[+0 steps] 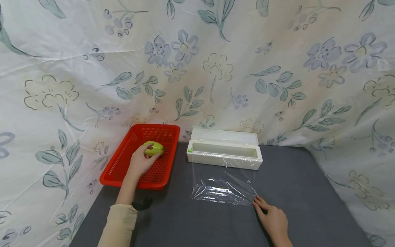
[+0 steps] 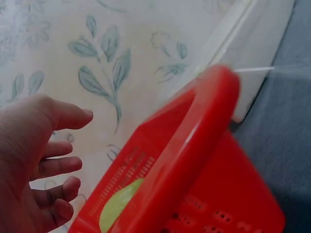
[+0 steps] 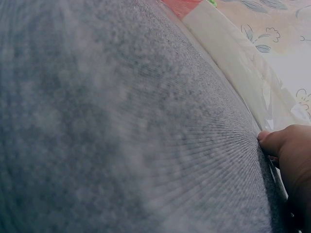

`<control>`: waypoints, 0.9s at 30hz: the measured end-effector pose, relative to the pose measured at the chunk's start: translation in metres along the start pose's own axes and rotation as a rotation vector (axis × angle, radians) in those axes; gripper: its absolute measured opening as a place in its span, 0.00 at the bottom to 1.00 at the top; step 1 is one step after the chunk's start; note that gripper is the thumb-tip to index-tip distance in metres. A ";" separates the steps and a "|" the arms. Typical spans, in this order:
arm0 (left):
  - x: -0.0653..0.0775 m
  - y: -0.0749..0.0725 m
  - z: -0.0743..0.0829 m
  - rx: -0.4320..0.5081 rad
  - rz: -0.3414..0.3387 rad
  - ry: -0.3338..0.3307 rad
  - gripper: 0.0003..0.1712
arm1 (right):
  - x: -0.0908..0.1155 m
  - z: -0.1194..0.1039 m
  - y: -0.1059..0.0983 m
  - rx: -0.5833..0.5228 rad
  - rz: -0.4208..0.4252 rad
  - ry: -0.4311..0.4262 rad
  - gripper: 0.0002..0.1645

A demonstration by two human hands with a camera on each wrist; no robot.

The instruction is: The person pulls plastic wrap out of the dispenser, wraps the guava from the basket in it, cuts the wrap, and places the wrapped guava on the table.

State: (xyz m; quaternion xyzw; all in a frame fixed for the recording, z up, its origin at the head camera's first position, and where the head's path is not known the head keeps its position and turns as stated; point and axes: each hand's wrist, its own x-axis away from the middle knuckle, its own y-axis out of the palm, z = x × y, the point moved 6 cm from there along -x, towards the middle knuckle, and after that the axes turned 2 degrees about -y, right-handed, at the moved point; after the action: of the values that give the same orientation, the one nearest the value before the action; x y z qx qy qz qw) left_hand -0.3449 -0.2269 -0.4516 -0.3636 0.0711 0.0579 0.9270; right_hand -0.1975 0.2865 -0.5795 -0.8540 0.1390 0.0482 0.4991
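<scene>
My left hand (image 1: 143, 159) is over the red basket (image 1: 115, 173), thumb and fingers spread about a smooth, light green oblong fruit (image 1: 156, 148). In the left wrist view a gap shows between the fingertips and the fruit (image 2: 116, 208), which is partly hidden behind the basket's rim. A sheet of clear cling film (image 1: 216, 192) stretches forward from a white dispenser box (image 1: 222, 161). At the film's near right corner, my right hand (image 1: 273, 219) pinches the edge between thumb and fingers, low over the dark tabletop.
The dispenser's white lid (image 1: 225, 135) stands raised at the back, with a small green piece (image 1: 190, 150) at the box's left end. A flower-printed cloth (image 1: 197, 68) hangs behind and at both sides of the grey table (image 1: 308, 199).
</scene>
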 end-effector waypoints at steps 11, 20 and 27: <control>-0.017 -0.010 -0.013 -0.051 -0.029 -0.078 0.46 | 0.001 -0.006 -0.003 -0.019 0.041 -0.031 0.16; -0.024 -0.011 -0.018 -0.109 -0.063 -0.100 0.50 | 0.001 -0.005 -0.002 -0.028 -0.004 -0.007 0.17; -0.033 -0.014 -0.022 -0.142 -0.077 -0.094 0.54 | 0.001 -0.003 -0.001 -0.020 -0.004 0.005 0.17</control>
State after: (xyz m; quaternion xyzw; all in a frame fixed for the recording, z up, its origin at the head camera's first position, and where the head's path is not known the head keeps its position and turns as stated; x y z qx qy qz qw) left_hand -0.3769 -0.2542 -0.4531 -0.4279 0.0092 0.0440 0.9027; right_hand -0.1968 0.2846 -0.5772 -0.8594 0.1380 0.0463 0.4901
